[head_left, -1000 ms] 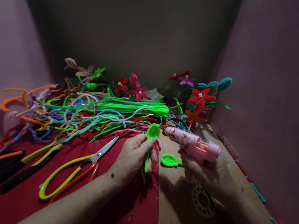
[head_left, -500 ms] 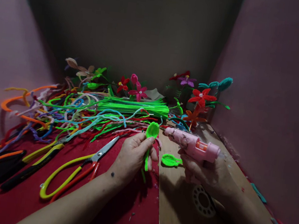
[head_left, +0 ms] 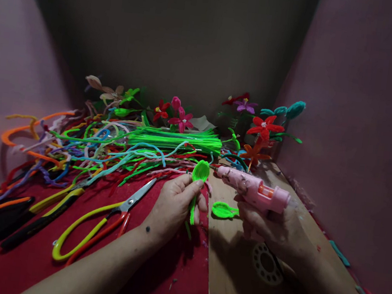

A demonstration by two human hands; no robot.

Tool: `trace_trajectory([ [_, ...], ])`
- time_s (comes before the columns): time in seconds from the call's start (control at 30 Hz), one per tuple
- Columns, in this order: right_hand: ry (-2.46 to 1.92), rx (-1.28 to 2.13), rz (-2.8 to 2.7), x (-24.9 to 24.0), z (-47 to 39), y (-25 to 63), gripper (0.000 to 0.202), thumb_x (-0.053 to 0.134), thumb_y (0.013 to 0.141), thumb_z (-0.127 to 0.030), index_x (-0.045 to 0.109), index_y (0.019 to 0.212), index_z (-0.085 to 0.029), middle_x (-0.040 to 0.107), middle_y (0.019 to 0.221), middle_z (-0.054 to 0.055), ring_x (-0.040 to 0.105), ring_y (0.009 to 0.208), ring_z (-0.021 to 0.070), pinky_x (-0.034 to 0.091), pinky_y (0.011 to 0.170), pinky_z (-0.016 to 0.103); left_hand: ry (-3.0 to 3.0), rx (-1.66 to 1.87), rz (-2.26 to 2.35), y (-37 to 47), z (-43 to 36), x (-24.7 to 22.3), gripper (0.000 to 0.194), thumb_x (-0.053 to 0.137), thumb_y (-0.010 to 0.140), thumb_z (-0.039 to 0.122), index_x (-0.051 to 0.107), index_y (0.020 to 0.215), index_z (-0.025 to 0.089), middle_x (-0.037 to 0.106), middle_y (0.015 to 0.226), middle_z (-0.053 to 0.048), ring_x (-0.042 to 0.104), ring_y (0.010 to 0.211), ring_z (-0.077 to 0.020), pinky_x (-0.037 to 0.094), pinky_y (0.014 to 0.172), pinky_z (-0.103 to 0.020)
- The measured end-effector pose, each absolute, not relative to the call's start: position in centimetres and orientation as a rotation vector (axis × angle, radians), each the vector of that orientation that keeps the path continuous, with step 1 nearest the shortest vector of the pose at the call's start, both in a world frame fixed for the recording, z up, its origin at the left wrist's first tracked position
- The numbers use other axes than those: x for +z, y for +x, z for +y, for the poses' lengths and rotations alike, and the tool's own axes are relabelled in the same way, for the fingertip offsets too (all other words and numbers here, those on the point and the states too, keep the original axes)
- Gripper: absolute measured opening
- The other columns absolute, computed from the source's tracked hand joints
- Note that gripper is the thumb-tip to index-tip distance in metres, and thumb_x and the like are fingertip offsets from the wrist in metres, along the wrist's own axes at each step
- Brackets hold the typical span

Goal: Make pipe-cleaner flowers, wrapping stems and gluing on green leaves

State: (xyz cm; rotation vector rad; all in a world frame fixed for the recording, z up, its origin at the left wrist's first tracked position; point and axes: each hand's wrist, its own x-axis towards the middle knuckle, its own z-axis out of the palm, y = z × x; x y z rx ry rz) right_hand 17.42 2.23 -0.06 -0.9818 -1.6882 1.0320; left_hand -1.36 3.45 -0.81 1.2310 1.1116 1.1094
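My left hand pinches a bright green pipe-cleaner leaf by its base, the rounded blade upright and its stem ends hanging below the fingers. My right hand is wrapped round a pink hot glue gun, whose nozzle points left at the upper right edge of the leaf. Whether the nozzle touches it I cannot tell. Between the two hands, a second green pipe-cleaner leaf lies on a brown board, its stem end hidden by my right hand.
Yellow-and-red-handled scissors and yellow-black pliers lie left on the red cloth. Loose coloured pipe cleaners and a green bundle fill the back. Several pipe-cleaner flowers stand along the wall. A perforated white ring lies on the board.
The glue gun has shifted very slightly right, its nozzle still by the leaf's upper edge. The leaf has turned or moved a touch to the right in my left hand.
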Motion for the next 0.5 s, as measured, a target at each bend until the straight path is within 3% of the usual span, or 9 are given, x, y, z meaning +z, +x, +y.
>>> trace_trajectory([
  [0.27,-0.953,1.038,-1.682,0.15,2.14,17.09,0.038,0.06,0.081,-0.029,0.06,0.119,-0.028,0.06,0.063,0.002,0.053,0.047,0.0129,0.038,0.034,0.02,1.228,1.118,1.092,-1.44,3.43,-0.78,0.021,0.046,0.086,0.033,0.049,0.075,0.016,0.063,0.055,0.0,0.048,0.034,-0.0068,0.034,0.036,-0.018],
  [0.5,-0.938,1.005,-1.723,0.31,2.04,17.02,0.04,0.057,0.084,-0.03,0.057,0.124,-0.026,0.068,0.087,0.007,0.065,0.069,0.0183,0.049,0.044,0.022,1.246,1.13,1.091,-1.46,3.54,-0.92,0.022,0.046,0.086,0.035,0.049,0.076,0.016,0.063,0.055,0.0,0.048,0.034,-0.0068,0.033,0.037,-0.017],
])
